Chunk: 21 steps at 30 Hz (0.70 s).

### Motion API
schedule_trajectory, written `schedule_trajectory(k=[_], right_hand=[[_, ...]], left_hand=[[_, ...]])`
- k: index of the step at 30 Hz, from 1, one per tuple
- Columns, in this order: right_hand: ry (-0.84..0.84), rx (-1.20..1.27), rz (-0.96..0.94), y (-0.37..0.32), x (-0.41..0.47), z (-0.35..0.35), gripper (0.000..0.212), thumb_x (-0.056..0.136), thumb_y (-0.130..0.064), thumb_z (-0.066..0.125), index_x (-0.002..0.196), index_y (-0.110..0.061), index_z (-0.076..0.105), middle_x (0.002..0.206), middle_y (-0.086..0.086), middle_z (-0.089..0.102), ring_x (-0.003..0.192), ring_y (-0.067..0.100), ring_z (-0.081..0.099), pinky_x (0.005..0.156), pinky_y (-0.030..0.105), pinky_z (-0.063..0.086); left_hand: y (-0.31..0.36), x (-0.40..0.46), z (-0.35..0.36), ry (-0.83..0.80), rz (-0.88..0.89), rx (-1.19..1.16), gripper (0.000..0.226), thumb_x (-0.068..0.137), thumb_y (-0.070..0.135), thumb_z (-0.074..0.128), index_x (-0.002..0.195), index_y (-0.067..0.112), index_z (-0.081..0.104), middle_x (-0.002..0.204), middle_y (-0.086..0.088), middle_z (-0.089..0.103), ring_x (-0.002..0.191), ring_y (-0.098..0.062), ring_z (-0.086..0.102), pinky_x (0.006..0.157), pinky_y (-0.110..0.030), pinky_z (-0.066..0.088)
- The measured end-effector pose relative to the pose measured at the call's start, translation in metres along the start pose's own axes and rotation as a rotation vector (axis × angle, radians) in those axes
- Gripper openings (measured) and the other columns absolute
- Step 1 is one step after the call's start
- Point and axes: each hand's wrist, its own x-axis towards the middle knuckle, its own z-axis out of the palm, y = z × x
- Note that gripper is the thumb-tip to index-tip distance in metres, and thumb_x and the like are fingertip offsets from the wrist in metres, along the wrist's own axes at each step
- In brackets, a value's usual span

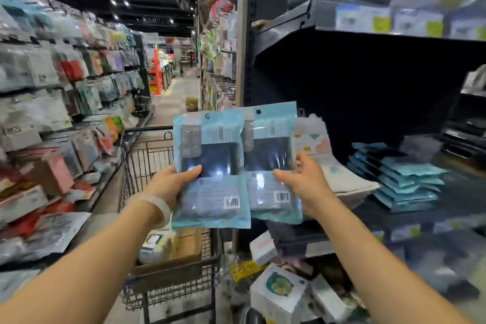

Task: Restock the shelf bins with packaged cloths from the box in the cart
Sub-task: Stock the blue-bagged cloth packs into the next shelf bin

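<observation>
Dark metal store shelving (368, 66) fills the right half, upper shelf edge carrying blurred price labels. On the lower shelf deck: a fanned stack of light-blue flat plastic packs (399, 181), same type as the ones in hand, lying well right of the hands. Just left of that stack, a pile of folded pale grey-white cloths (349, 181) with a white pack printed with coloured hearts (313, 139) standing behind it.

Left side: long aisle wall of hanging packaged goods (52, 87), heavily blurred.

Centre-low: dark wire shopping cart (147, 160), handle end toward camera. Inside it a brown cardboard box (184, 247) with pale wrapped items at its left end; contents otherwise unclear.

Floor-level clutter right of cart: white carton with a green round print (278, 294), other small boxes, yellow wrapper.

Held up in front of the shelf, above the cart: two light-blue plastic pouches with dark cloth showing through clear windows, barcodes lower right, side by side, edges overlapping. Left pouch (213, 166) gripped by left hand (171, 184), thumb across the front, fingers hidden behind. Right pouch (273, 160) gripped by right hand (305, 184), thumb on front, fingers wrapped behind the right edge. Both pouches upright, slightly tilted.

White bangle (160, 208) on left wrist.
</observation>
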Motion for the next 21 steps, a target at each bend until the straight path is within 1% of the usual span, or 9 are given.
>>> schedule_trajectory(k=[2,4,6,9,11,14,16,18,21], right_hand=[[0.026,0.003,-0.017,-0.007,-0.013,-0.046,0.037,0.083,-0.001,0.066,0.114,-0.014,0.051,0.107,0.004,0.065,0.095,0.021,0.066,0.08,0.037,0.057],[0.065,-0.025,-0.041,-0.006,-0.024,-0.094,0.034,0.083,-0.001,0.067,0.111,-0.013,0.052,0.102,0.002,0.064,0.088,0.018,0.065,0.071,0.028,0.055],[0.103,-0.045,-0.036,-0.002,-0.035,-0.142,0.029,0.083,-0.002,0.067,0.105,-0.014,0.053,0.097,0.001,0.063,0.085,0.016,0.063,0.069,0.025,0.053],[0.181,-0.019,0.028,0.01,-0.048,-0.21,0.034,0.082,-0.002,0.069,0.112,-0.008,0.053,0.111,0.009,0.063,0.1,0.025,0.064,0.083,0.038,0.054],[0.229,-0.002,0.083,0.019,-0.053,-0.248,0.041,0.081,-0.003,0.07,0.118,-0.005,0.053,0.12,0.015,0.061,0.108,0.031,0.061,0.092,0.047,0.052],[0.283,0.028,0.122,0.03,-0.053,-0.297,0.03,0.082,0.0,0.068,0.109,-0.007,0.057,0.104,0.012,0.065,0.087,0.026,0.066,0.076,0.04,0.055],[0.311,0.044,0.134,0.034,-0.051,-0.324,0.028,0.082,0.001,0.067,0.108,-0.005,0.057,0.093,0.009,0.066,0.078,0.024,0.065,0.07,0.036,0.053],[0.334,0.052,0.143,0.039,-0.047,-0.347,0.026,0.083,0.001,0.066,0.107,-0.004,0.057,0.092,0.01,0.066,0.076,0.025,0.065,0.068,0.038,0.054],[0.374,0.067,0.156,0.048,-0.035,-0.377,0.026,0.083,0.001,0.066,0.107,-0.003,0.057,0.094,0.012,0.067,0.077,0.028,0.066,0.067,0.039,0.055]], left_hand=[[-0.002,-0.013,0.04,-0.045,-0.008,-0.038,0.015,0.083,0.01,0.068,0.096,0.007,0.061,0.08,-0.014,0.072,0.068,-0.029,0.071,0.06,-0.043,0.06],[-0.009,-0.028,0.083,-0.081,-0.005,-0.057,0.012,0.083,0.009,0.068,0.093,0.008,0.062,0.081,-0.015,0.071,0.071,-0.03,0.07,0.062,-0.044,0.06],[-0.021,-0.041,0.127,-0.11,-0.01,-0.064,0.017,0.081,0.009,0.07,0.096,0.006,0.063,0.084,-0.016,0.072,0.075,-0.032,0.07,0.066,-0.045,0.059],[-0.035,-0.059,0.193,-0.148,-0.012,-0.065,0.015,0.082,0.009,0.069,0.095,0.003,0.065,0.079,-0.015,0.073,0.067,-0.028,0.071,0.059,-0.039,0.06],[-0.043,-0.065,0.236,-0.175,-0.023,-0.075,0.015,0.082,0.01,0.07,0.094,0.002,0.065,0.075,-0.014,0.072,0.065,-0.027,0.071,0.064,-0.039,0.06],[-0.047,-0.072,0.293,-0.22,-0.034,-0.075,0.013,0.081,0.008,0.071,0.091,0.001,0.065,0.078,-0.015,0.073,0.072,-0.029,0.071,0.077,-0.044,0.058],[-0.048,-0.071,0.324,-0.252,-0.06,-0.077,0.023,0.081,0.007,0.071,0.101,-0.002,0.066,0.092,-0.021,0.072,0.085,-0.035,0.07,0.082,-0.049,0.056],[-0.047,-0.066,0.35,-0.273,-0.075,-0.055,0.036,0.079,0.009,0.073,0.112,-0.003,0.062,0.101,-0.023,0.07,0.092,-0.037,0.069,0.084,-0.052,0.055],[-0.043,-0.05,0.382,-0.2,0.001,0.009,0.045,0.081,0.009,0.072,0.121,-0.003,0.056,0.094,-0.017,0.069,0.083,-0.031,0.069,0.081,-0.038,0.056]])
